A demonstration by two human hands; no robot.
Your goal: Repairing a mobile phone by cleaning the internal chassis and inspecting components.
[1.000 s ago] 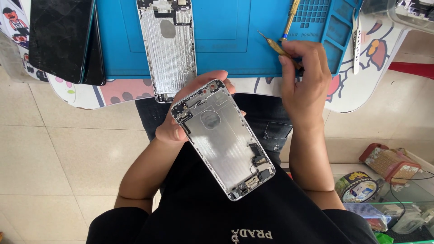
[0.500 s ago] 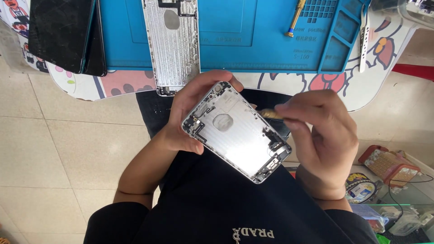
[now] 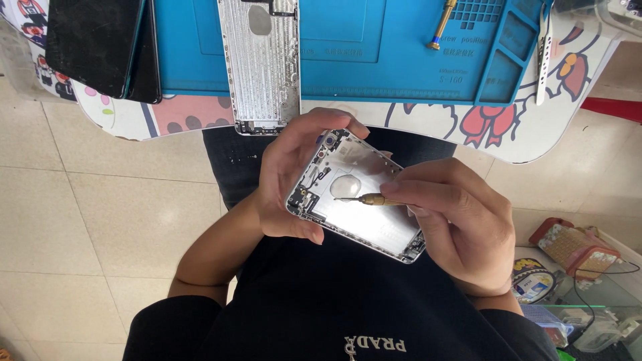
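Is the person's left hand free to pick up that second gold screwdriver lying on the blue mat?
Probably not right now: the left hand is wrapped around the open phone housing. The gold screwdriver lies uncovered on the blue mat, far across the table.

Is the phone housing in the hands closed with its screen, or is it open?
Open. The silver phone housing has no screen on it; its bare inside faces up in the left hand, with the right hand's screwdriver inside.
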